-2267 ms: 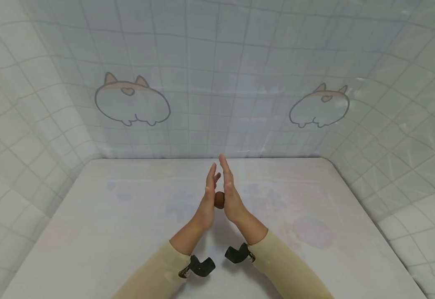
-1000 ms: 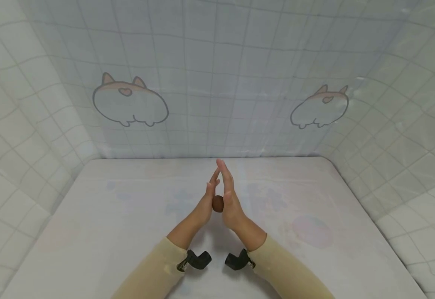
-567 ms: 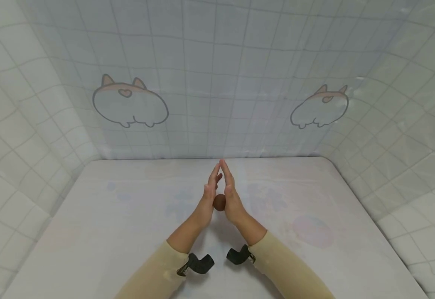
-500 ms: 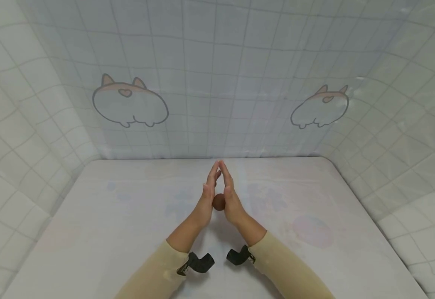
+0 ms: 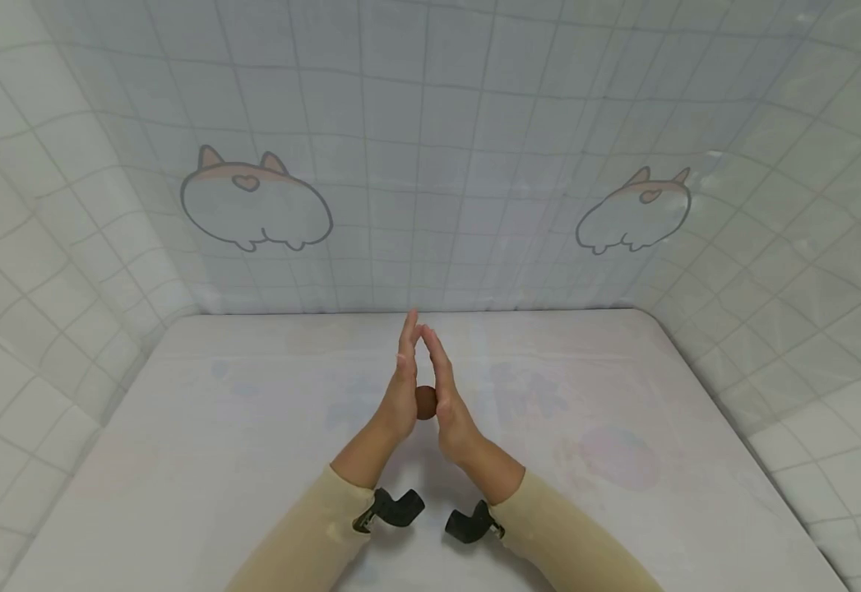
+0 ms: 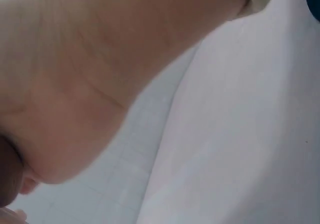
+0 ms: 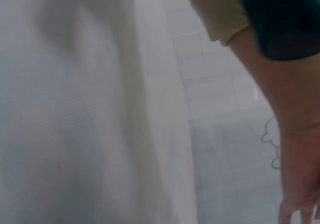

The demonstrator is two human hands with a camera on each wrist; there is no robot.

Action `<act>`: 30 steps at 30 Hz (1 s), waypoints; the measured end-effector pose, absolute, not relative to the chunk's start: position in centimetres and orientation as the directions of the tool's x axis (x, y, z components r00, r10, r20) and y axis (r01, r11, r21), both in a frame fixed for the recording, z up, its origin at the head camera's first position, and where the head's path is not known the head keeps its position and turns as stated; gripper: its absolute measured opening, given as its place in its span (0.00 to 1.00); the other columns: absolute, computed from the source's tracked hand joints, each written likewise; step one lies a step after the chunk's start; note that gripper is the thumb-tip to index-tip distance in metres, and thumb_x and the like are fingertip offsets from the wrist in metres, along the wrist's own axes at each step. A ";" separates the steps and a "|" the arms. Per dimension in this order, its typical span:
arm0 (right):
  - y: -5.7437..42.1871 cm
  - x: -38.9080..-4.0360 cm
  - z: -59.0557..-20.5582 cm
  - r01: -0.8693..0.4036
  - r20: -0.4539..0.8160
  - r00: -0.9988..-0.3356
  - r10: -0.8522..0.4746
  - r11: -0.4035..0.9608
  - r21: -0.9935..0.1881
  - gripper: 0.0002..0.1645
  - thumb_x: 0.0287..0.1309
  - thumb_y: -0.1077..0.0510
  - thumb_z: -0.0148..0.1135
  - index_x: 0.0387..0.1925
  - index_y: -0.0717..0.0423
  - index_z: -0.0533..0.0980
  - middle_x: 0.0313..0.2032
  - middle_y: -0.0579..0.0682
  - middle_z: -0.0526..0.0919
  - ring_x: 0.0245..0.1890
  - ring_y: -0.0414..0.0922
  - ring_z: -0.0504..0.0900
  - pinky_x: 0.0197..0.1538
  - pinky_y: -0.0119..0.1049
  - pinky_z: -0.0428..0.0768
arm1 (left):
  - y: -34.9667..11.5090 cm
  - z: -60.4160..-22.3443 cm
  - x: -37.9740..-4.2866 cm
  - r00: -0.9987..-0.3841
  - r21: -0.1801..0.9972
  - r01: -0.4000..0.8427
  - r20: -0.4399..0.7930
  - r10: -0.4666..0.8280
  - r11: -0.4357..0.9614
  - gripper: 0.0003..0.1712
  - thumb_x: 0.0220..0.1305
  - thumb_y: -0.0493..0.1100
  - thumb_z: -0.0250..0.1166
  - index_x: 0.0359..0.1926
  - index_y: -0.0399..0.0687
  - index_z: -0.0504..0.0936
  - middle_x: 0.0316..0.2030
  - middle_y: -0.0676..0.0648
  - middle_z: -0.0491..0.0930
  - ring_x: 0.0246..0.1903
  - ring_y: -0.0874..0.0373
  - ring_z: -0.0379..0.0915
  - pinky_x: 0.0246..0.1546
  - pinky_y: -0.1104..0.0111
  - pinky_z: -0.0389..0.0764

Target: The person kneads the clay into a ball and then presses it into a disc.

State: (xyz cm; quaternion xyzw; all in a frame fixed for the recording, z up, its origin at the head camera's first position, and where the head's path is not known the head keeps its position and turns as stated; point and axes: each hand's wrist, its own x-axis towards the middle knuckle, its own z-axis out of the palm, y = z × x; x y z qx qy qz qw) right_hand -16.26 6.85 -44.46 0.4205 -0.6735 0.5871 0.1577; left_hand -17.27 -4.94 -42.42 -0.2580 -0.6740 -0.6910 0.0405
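Note:
A small brown ball (image 5: 426,403), smooth and matte like clay or dough, sits between my two palms in the head view, above the table. My left hand (image 5: 399,399) presses it from the left and my right hand (image 5: 454,415) from the right. Both hands have straight fingers pointing away from me; the left fingertips reach a little farther forward. In the left wrist view the ball (image 6: 7,174) shows at the lower left edge against the heel of the palm. The right wrist view has my right hand (image 7: 302,169) at its right edge, with the ball out of sight.
A pale table (image 5: 238,460) with faint printed patches lies beneath the hands. A grid-patterned curtain (image 5: 430,164) with two animal drawings hangs behind it and along both sides. Each sleeved wrist carries a black camera mount (image 5: 400,508).
My hands have slid against each other: the left has moved forward, the right back. The ball has shifted slightly left; it looked more oblong in the earliest frame and is rounder now.

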 end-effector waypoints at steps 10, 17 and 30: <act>7.2 -16.0 -42.6 -0.789 0.756 -0.595 -0.272 0.019 -0.614 0.52 0.74 0.29 0.17 0.77 0.68 0.36 0.77 0.66 0.42 0.78 0.55 0.40 0.76 0.47 0.43 | -5.0 -44.0 -17.4 -0.858 0.914 0.398 0.344 0.381 0.072 0.49 0.68 0.78 0.20 0.80 0.60 0.33 0.79 0.52 0.29 0.77 0.49 0.27 0.68 0.33 0.36; 7.3 -17.2 -41.9 -0.672 0.634 -0.733 -0.249 0.113 -0.732 0.54 0.70 0.23 0.23 0.79 0.56 0.38 0.79 0.57 0.42 0.78 0.51 0.41 0.73 0.62 0.44 | -5.1 -44.3 -16.6 -0.852 0.917 0.390 0.326 0.410 0.080 0.48 0.69 0.77 0.18 0.81 0.58 0.33 0.79 0.50 0.30 0.77 0.46 0.32 0.66 0.31 0.39; 7.7 -19.0 -43.8 -0.559 0.473 -0.799 -0.373 0.166 -0.813 0.58 0.60 0.15 0.22 0.81 0.43 0.37 0.79 0.46 0.38 0.78 0.50 0.39 0.68 0.71 0.46 | -5.1 -42.6 -16.1 -0.806 0.866 0.446 0.498 0.319 -0.226 0.54 0.69 0.78 0.23 0.80 0.45 0.32 0.79 0.43 0.30 0.77 0.40 0.34 0.71 0.41 0.36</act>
